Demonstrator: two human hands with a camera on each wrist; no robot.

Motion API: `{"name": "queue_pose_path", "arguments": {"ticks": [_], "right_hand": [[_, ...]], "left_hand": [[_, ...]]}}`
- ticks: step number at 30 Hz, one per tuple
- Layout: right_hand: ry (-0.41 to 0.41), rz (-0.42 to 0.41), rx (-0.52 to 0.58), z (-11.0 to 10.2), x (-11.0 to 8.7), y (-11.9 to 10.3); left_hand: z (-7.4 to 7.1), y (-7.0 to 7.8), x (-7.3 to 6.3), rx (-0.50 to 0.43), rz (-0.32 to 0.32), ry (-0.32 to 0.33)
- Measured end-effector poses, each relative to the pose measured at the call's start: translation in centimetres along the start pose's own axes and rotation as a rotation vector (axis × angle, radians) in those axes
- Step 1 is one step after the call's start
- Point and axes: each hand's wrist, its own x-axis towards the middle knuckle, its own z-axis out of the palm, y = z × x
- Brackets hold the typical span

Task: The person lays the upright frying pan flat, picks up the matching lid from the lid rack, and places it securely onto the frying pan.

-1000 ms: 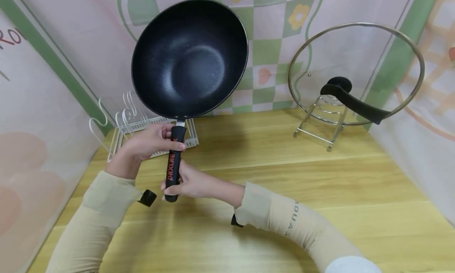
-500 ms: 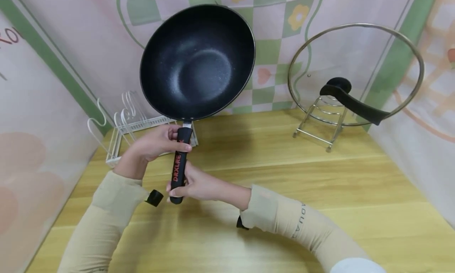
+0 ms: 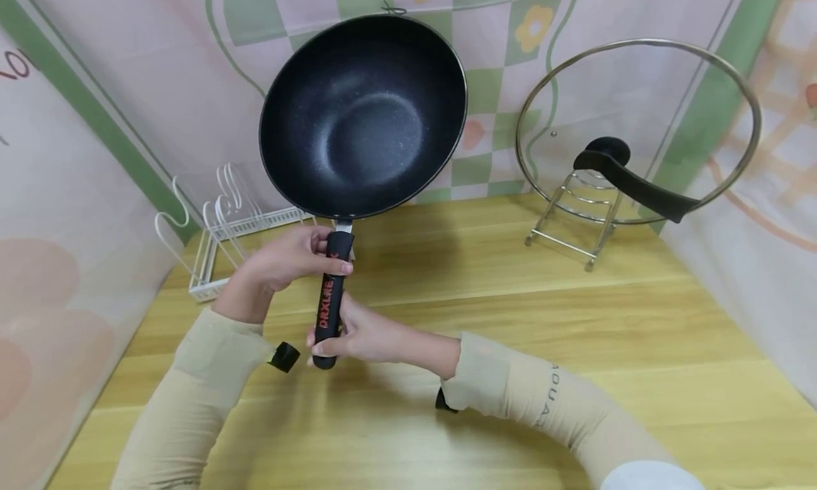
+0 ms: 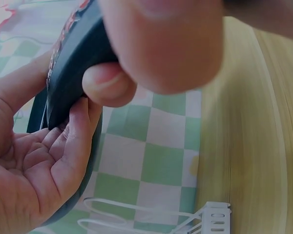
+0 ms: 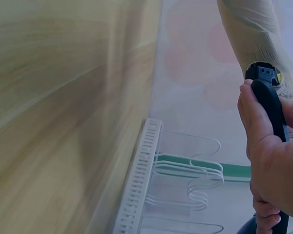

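A black wok is held up above the table, its dark inside facing me and its handle pointing down. My left hand grips the upper handle just under the metal neck, thumb across the front. Lower down, near the handle's end, my right hand grips from the right side. In the left wrist view, the left hand lies around the dark handle, with blurred fingers close to the lens. The right wrist view has the right hand along the handle.
Behind the left hand stands a white wire rack, partly hidden by the hand and wok. At right, a glass lid with a black handle leans in a small metal stand. Patterned cloth walls border the wooden table.
The wok has shifted right and slightly down in the head view, both hands moving with it and keeping their grip. The rack and lid have stayed in place.
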Motion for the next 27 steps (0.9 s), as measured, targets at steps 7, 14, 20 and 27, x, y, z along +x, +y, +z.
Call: {"name": "queue_pose_path", "arguments": {"ticks": [7,14,20,27], "right_hand": [[-0.021,-0.015,-0.009,-0.6,-0.7,0.2],[-0.013,-0.022,-0.006,-0.9,-1.0,0.5],[-0.005,-0.014,-0.009,-1.0,-1.3,0.7],[0.025,-0.014,-0.005,-1.0,-1.7,1.2]], "left_hand": [[0.7,0.0,0.6,0.011,-0.010,0.001],[1.3,-0.1,1.0,0.002,-0.015,0.012],[1.7,0.0,1.3,0.019,-0.019,0.004],[2.1,0.0,1.9,0.018,-0.042,-0.036]]}}
